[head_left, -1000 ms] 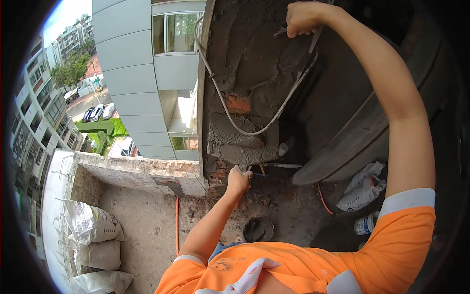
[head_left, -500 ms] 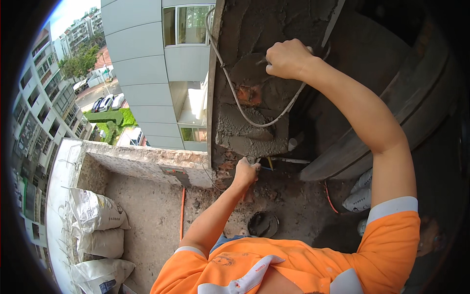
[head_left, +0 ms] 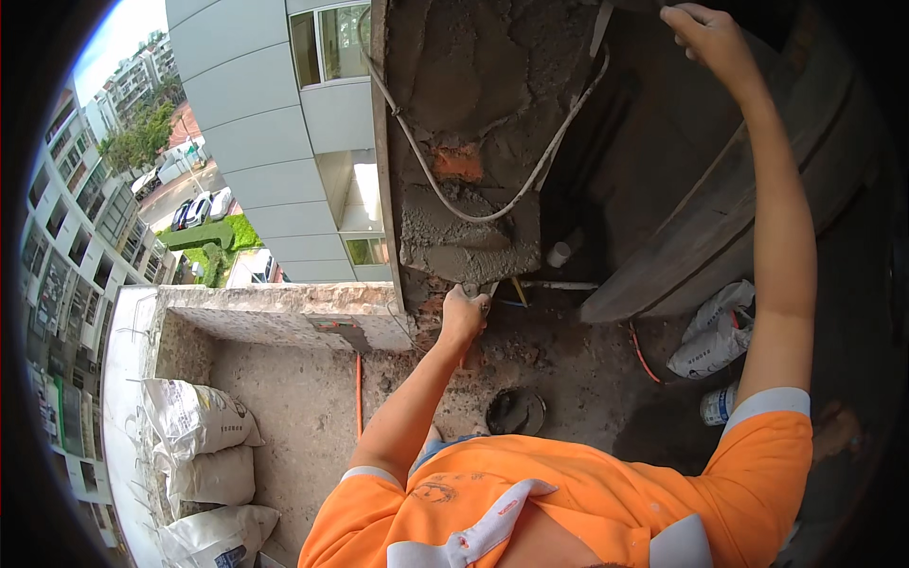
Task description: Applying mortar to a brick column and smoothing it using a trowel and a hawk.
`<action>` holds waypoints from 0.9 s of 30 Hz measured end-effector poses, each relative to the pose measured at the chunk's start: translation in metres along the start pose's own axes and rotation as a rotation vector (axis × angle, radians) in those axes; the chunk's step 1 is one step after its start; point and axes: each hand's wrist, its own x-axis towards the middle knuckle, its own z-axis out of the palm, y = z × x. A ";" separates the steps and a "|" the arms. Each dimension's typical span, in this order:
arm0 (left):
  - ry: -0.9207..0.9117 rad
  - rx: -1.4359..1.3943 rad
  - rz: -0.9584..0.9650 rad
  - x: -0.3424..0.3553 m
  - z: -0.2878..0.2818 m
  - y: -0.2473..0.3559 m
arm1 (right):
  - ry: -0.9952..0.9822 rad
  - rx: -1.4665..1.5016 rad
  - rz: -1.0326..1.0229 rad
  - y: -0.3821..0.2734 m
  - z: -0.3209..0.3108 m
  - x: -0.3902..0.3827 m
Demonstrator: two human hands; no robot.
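Note:
My left hand (head_left: 464,315) is closed around the handle of a mortar board (head_left: 526,227), held out in front of the wall. A thick heap of wet grey mortar (head_left: 454,237) lies on the board. My right hand (head_left: 705,38) is raised at the upper right, its fingers wrapped round the handle of a trowel (head_left: 636,4); the picture's top edge cuts off most of the trowel. Between the hands rises a narrow wall (head_left: 464,76) coated with rough wet mortar. One patch of red brick (head_left: 459,161) shows through the coat.
A pale cable (head_left: 478,219) hangs in a loop across the wall. On the floor stands a dark bucket (head_left: 516,413) near my feet. White sacks (head_left: 204,417) are stacked at the left by a low parapet (head_left: 275,312); another sack (head_left: 710,355) lies right. An orange hose (head_left: 359,393) runs along the floor.
My right hand has swung away from the wall to the upper right with the trowel. Mortar now covers the upper wall where the trowel was. The left hand keeps the board nearly in place.

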 end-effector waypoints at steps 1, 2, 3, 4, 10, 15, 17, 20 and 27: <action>-0.002 0.001 -0.007 0.000 0.000 -0.005 | -0.061 0.257 0.089 0.031 0.002 -0.028; 0.002 -0.022 0.008 0.001 -0.002 -0.012 | -0.002 0.415 0.206 0.035 0.018 -0.069; 0.005 -0.043 0.027 0.004 -0.005 -0.017 | 0.019 0.527 0.264 0.050 0.036 -0.108; 0.001 -0.056 -0.014 0.004 -0.007 -0.024 | 0.093 0.618 0.397 0.060 0.062 -0.145; 0.020 -0.067 -0.067 -0.015 -0.008 -0.049 | -0.013 0.469 0.380 0.089 0.230 -0.281; -0.003 0.008 -0.191 -0.037 -0.008 -0.067 | 0.053 0.335 0.090 0.032 0.274 -0.218; -0.008 0.007 -0.187 -0.043 -0.007 -0.070 | 0.035 0.283 0.058 0.025 0.280 -0.193; -0.003 -0.009 -0.199 -0.052 -0.006 -0.062 | 0.126 0.245 0.096 0.034 0.275 -0.173; -0.019 0.009 -0.170 -0.048 -0.004 -0.053 | 0.330 0.266 0.206 0.045 0.266 -0.176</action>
